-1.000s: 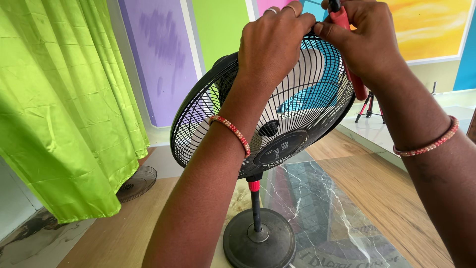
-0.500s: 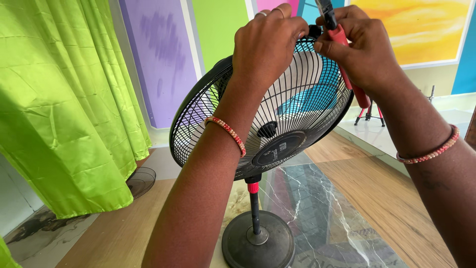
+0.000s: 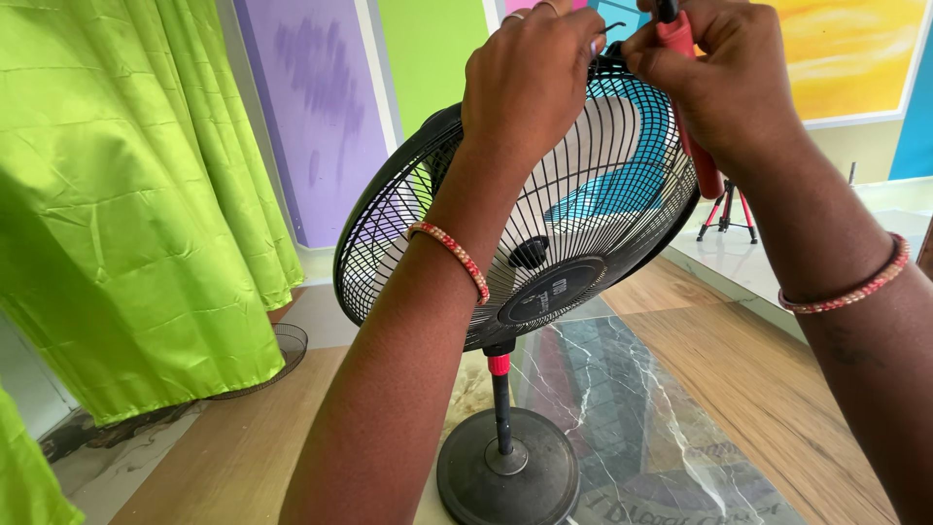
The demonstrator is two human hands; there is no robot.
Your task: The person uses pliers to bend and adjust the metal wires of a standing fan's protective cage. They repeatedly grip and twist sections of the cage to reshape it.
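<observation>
A black pedestal fan stands before me, its round wire grille [image 3: 603,209] tilted up on a pole above a round black base [image 3: 507,469]. My left hand [image 3: 530,83] grips the top rim of the grille, fingers curled over the wires. My right hand [image 3: 724,83] is closed around a red-handled tool [image 3: 692,117], probably pliers, whose tip meets the grille's top edge beside my left fingers. A thin black wire piece [image 3: 612,29] shows between the two hands. Pale blue blades show behind the wires. Both wrists wear beaded bracelets.
Green curtains [image 3: 126,214] hang at the left, with a second wire grille [image 3: 267,360] lying on the floor beneath them. A glossy marbled sheet [image 3: 641,418] covers part of the wooden floor. A small red tripod [image 3: 727,209] stands on a raised pale platform at the right.
Both hands and the tool have stayed at the top rim. The view has tilted slightly, so the hands sit higher in the frame, and the tool has shifted a little against the rim.
</observation>
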